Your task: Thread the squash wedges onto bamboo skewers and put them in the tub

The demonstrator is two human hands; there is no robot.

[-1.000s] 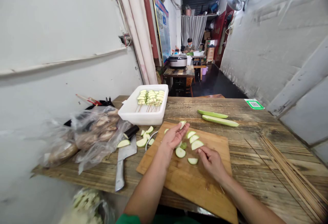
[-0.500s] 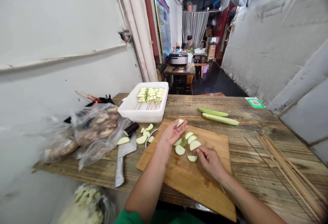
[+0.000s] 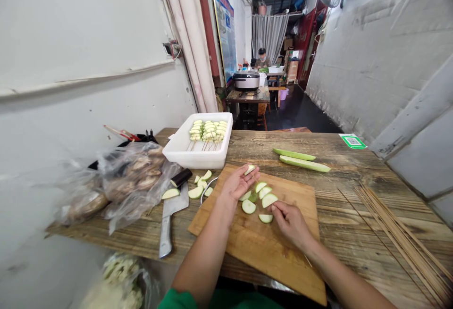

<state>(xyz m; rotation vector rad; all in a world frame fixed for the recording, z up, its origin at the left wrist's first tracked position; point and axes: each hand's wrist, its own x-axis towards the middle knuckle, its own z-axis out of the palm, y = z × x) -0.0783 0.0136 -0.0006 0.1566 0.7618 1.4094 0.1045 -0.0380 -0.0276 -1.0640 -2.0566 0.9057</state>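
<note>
My left hand [image 3: 239,184] lies palm up on the wooden cutting board [image 3: 264,247], fingers spread, with a pale green vegetable slice [image 3: 249,169] at its fingertips. Several more slices [image 3: 264,196] lie on the board between my hands. My right hand [image 3: 290,221] rests on the board with its fingers curled by one slice [image 3: 265,218]; a thin skewer seems to run under it, and I cannot make out a firm grip.
A cleaver [image 3: 171,214] and loose slices [image 3: 198,187] lie left of the board. A white tray [image 3: 191,155] holds skewered slices. Bagged mushrooms [image 3: 120,181] sit far left, two long green strips [image 3: 300,160] behind, bamboo skewers [image 3: 399,238] at right. A person sits far back [image 3: 262,59].
My view shifted slightly between the earliest frame and now. Both hands stay almost still on the board; the left hand drew a little nearer the slices.
</note>
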